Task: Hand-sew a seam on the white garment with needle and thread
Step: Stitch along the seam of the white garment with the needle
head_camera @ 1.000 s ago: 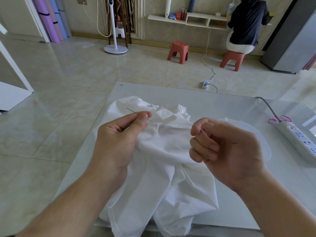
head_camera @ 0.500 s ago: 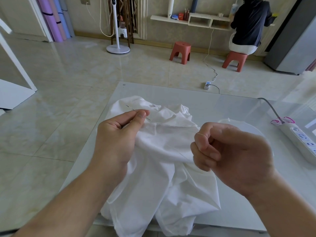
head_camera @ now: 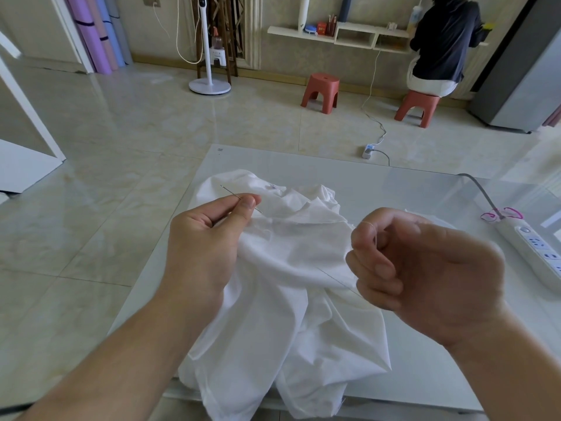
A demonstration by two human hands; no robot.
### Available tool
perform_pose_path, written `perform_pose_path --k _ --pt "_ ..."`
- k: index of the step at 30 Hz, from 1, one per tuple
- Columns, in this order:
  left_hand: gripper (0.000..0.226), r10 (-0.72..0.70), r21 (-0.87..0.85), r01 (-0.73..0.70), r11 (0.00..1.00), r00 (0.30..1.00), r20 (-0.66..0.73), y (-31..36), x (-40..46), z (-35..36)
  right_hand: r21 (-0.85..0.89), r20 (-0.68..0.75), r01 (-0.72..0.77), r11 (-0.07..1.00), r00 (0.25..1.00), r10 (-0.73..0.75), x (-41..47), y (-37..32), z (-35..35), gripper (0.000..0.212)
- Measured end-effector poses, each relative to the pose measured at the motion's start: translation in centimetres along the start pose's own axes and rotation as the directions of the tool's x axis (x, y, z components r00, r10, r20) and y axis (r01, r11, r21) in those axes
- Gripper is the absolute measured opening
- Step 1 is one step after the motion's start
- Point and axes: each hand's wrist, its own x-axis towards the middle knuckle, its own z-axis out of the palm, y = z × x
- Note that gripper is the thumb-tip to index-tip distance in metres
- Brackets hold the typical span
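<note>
White garment (one), one needle

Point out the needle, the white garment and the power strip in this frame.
needle [head_camera: 231,192]: head view, on the bare shaft beyond the fingers.
white garment [head_camera: 291,259]: head view, on the bunched middle fabric.
power strip [head_camera: 534,250]: head view, on its top face with sockets.

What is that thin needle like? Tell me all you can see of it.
The needle is a thin, straight sliver that looks like grey metal. The left hand pinches it between thumb and forefinger near its middle, so both ends stick out. It slants, its far end up and to the left, its near end down toward the white garment. Whether thread runs through it is too fine to tell.
</note>
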Motion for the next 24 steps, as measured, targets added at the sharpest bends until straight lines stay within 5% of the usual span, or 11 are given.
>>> perform_pose_path --k 24 --pt "0.008 0.026 0.060 -0.024 0.998 0.999 -0.043 -1.1 1.1 -0.2 0.036 0.052 0.047 0.998 0.997 -0.049 -1.8 -1.6 0.6 0.061"
